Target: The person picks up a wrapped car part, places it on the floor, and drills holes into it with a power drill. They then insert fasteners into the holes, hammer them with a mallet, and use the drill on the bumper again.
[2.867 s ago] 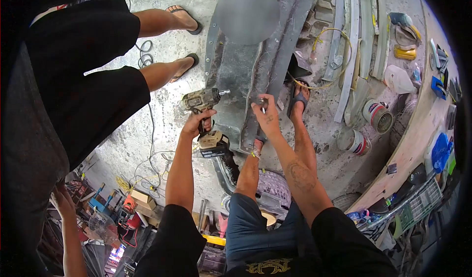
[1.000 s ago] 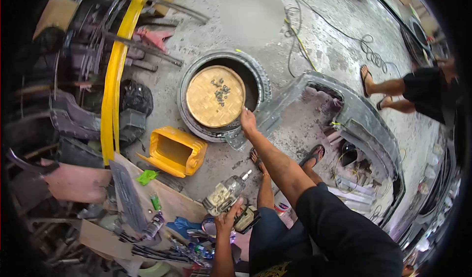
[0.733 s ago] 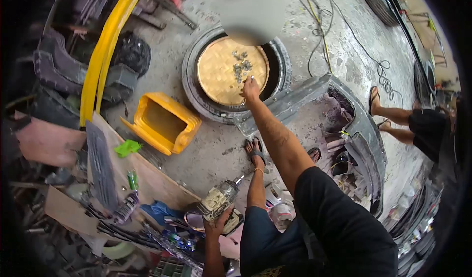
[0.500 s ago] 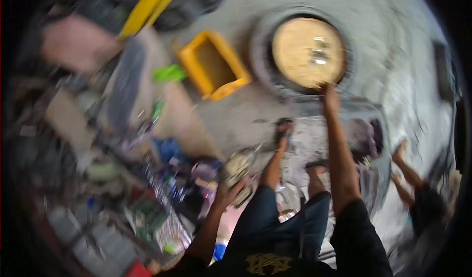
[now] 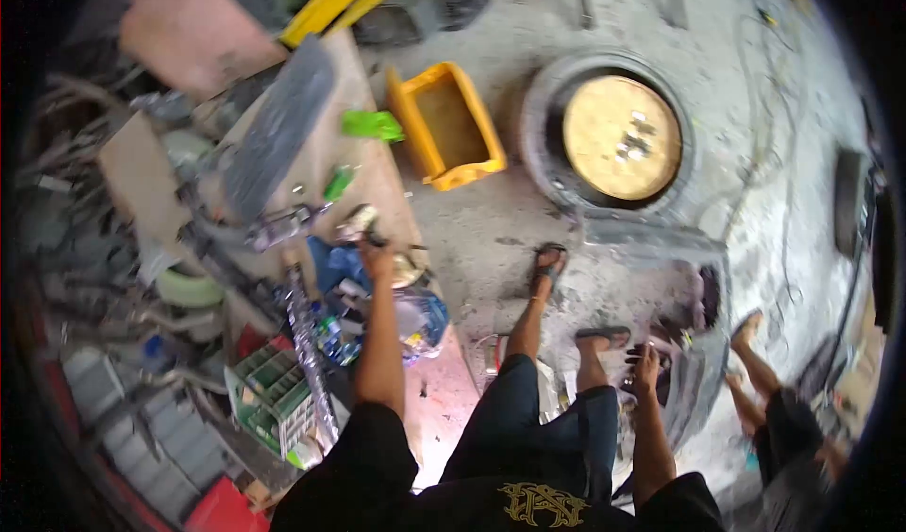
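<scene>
My left hand [image 5: 379, 260] is closed on a pale beige object [image 5: 359, 220] whose kind I cannot make out; part of it shows on either side of the fingers. It is over a cluttered board, beside a blue cloth [image 5: 338, 266] and a bag of mixed items [image 5: 415, 320]. Low on the right, my right hand [image 5: 645, 370] has its fingers apart and nothing visible in it. It hangs near a dark moulded part [image 5: 651, 233] on the floor. Farther off lies a tyre [image 5: 543, 145] with a round tan board [image 5: 609, 131] in it, bearing several small shiny pieces.
A yellow open container [image 5: 495, 166] stands on the concrete floor. Scrap, a green crate [image 5: 274, 390] and a long wrapped piece [image 5: 283, 126] crowd the left side. At the right, another person's legs [image 5: 755, 371] are close by. A cable [image 5: 783, 107] runs across the floor.
My right hand has drawn back from the edge of the round board toward my body. My left hand has moved forward and left over the cluttered board with the beige object.
</scene>
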A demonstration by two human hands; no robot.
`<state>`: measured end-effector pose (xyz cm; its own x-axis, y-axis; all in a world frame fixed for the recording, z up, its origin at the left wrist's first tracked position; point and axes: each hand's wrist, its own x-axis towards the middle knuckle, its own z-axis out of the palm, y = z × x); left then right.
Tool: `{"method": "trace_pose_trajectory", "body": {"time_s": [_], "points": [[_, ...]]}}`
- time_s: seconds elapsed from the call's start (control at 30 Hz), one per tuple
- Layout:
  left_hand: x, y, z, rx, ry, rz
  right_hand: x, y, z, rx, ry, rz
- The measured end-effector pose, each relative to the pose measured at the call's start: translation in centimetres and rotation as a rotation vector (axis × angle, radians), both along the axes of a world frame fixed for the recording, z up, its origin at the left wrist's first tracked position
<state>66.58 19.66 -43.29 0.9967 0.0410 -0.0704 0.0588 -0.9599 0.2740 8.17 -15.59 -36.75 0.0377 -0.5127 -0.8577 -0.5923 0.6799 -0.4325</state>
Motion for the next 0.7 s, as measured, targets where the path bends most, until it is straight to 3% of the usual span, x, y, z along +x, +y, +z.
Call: {"method": "trace_pose_trajectory", "body": {"time_s": [0.03,0.07,0.1,0.17,0.23,0.27,0.33,0.4,0.43,0.53,0.57,0.6,0.67,0.7], "points": [[1.8,-0.3,0.4,-0.076,0.159,0.057,-0.8,0.3,0.3,-0.001,-0.007,0.012],[3.7,-0.4,-1.3,0.122,0.196,0.167,-1.0,-0.1,1.8,0.030,0.051,0.078],[0.3,-6.8,-4.3,0.087,0.283,0.079,-0.9,0.0,3.1,-0.028,0.124,0.136],[0.2,-3.7,-3.6,0.121,0.459,0.036,-3.9,0.6,1.8,-0.018,0.115,0.139],[4.0,0.9,-3.6,0.191,0.589,-0.009,-3.2,0.9,3.7,-0.005,0.052,-0.049],[8.1,3.9,-2.0,0.246,0.625,-0.014,-4.2,1.0,3.3,0.036,0.195,0.105],[10.1,0.8,-3.1,0.378,0.641,0.023,-4.8,1.8,4.1,0.059,0.193,-0.041],[8.2,1.3,-2.7,0.299,0.324,-0.054,-7.5,2.6,3.5,0.057,0.171,-0.130],[7.5,-0.6,-2.7,0.301,0.319,-0.081,-8.7,2.9,2.8,0.055,0.139,-0.187],[2.3,-5.3,1.2,0.634,-0.034,0.147,-13.4,4.9,1.2,-0.166,0.055,-0.422],[1.0,-7.2,2.9,0.736,-0.172,0.223,-16.0,7.0,-2.2,-0.275,0.068,-0.536],[-0.1,-8.5,2.5,0.731,-0.203,0.187,-17.2,6.5,-0.8,-0.208,0.074,-0.581],[-3.6,-11.0,0.7,0.113,-0.174,-0.949,-21.0,7.1,-1.3,-0.177,0.056,-0.684],[-10.5,-16.9,1.3,-0.181,0.171,-0.824,-22.8,7.6,-2.0,-0.206,0.094,-0.759]]}}
